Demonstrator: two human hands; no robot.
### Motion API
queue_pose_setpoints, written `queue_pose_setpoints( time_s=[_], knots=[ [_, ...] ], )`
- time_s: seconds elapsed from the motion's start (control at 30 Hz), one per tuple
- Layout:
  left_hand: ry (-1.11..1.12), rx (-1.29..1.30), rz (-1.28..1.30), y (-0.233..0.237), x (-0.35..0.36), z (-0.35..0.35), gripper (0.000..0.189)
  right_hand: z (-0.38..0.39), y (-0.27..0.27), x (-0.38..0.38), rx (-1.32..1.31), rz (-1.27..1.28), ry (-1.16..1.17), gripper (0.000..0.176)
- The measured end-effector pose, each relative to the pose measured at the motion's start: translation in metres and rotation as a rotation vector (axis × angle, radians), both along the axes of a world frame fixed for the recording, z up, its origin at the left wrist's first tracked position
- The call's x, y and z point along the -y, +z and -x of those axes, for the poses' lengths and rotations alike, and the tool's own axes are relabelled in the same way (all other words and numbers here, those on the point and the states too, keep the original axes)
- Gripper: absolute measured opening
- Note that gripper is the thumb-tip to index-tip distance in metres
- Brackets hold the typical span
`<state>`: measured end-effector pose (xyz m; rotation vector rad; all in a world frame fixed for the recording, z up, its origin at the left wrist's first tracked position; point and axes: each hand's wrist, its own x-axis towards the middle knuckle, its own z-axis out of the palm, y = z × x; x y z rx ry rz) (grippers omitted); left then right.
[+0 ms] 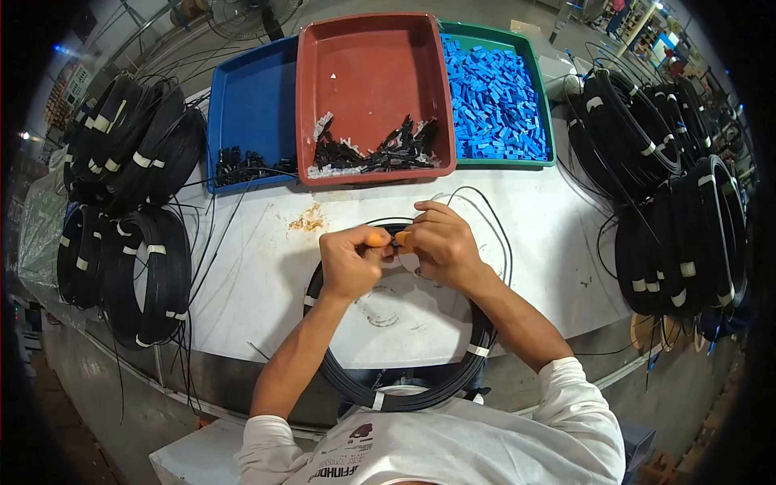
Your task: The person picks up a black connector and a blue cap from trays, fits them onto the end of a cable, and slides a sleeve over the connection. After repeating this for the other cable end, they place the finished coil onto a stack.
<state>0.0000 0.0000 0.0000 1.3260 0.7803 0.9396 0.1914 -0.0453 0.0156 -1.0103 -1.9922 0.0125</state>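
Both hands meet over the far side of a coil of black cable (404, 399) that lies at the table's near edge, bound with white tape. My left hand (352, 259) is closed, with orange on its thumb and fingertip, pinching something small and dark at the cable. Close against it, my right hand (441, 246) is also closed, orange showing at its fingertips too. What sits between the fingers is too small and hidden to name. A loose black cable end loops up behind my right hand.
Beyond the hands stand a blue tray (255, 105) with black parts, a red tray (372, 81) with black and clear parts, and a green tray (546, 121) of blue pieces. Black cable coils (145, 267) are stacked at left, more coils (679, 242) at right.
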Motion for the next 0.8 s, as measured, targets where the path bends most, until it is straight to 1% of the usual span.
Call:
queue_pose_setpoints(
  time_s=[0.07,0.1,0.17,0.2,0.23,0.3,0.37,0.43,0.47,0.5,0.53,0.57,0.6,0.63,0.67,0.8],
  knots=[
    [0.166,-0.304,-0.951,0.011,0.004,-0.003,0.011,-0.001,-0.006,0.0,-0.262,0.257,-0.02,0.025],
    [0.159,-0.307,-0.943,0.015,0.007,0.0,0.011,0.003,-0.008,0.003,-0.267,0.266,-0.023,0.025],
    [0.209,-0.322,-1.151,0.018,0.009,-0.001,0.012,0.003,-0.009,0.005,-0.377,0.274,0.026,0.023],
    [0.21,-0.266,-1.007,0.017,0.01,-0.001,0.012,0.003,-0.007,0.006,-0.376,0.272,0.027,0.023],
    [0.211,-0.264,-1.011,0.018,0.01,-0.001,0.012,0.004,-0.003,0.006,-0.342,0.244,0.038,0.025],
    [0.208,-0.213,-0.735,0.019,0.01,0.001,0.013,0.006,0.002,0.005,-0.309,0.214,0.049,0.026],
    [0.184,-0.219,-0.711,0.014,0.005,0.004,0.013,0.008,0.005,0.004,-0.085,-0.077,-0.082,0.025],
    [0.099,-0.044,-0.233,0.011,0.004,0.003,0.009,0.006,0.011,0.004,-0.027,-0.111,-0.1,0.025],
    [0.098,-0.043,-0.234,0.01,0.004,0.001,0.009,0.005,0.013,0.004,0.026,-0.144,-0.117,0.025],
    [0.146,-0.111,-0.486,0.011,0.005,-0.002,0.011,0.005,0.011,0.004,0.026,-0.146,-0.117,0.025],
    [0.194,-0.182,-0.738,0.012,0.005,-0.002,0.013,0.004,0.006,0.003,-0.034,-0.083,-0.084,0.025],
    [0.195,-0.184,-0.739,0.015,0.004,0.0,0.013,0.005,0.002,0.003,-0.095,-0.019,-0.05,0.025],
    [0.194,-0.241,-0.999,0.017,0.003,0.003,0.012,0.005,-0.001,0.004,-0.096,-0.02,-0.047,0.025],
    [0.19,-0.297,-1.26,0.019,0.001,0.003,0.011,0.006,-0.003,0.006,-0.216,0.138,-0.026,0.024],
    [0.198,-0.254,-1.323,0.018,-0.001,0.001,0.011,0.006,-0.004,0.007,-0.336,0.296,-0.007,0.024],
    [0.188,-0.338,-1.238,0.016,0.005,0.006,0.012,0.007,0.0,0.008,-0.362,0.272,0.025,0.025]
  ],
)
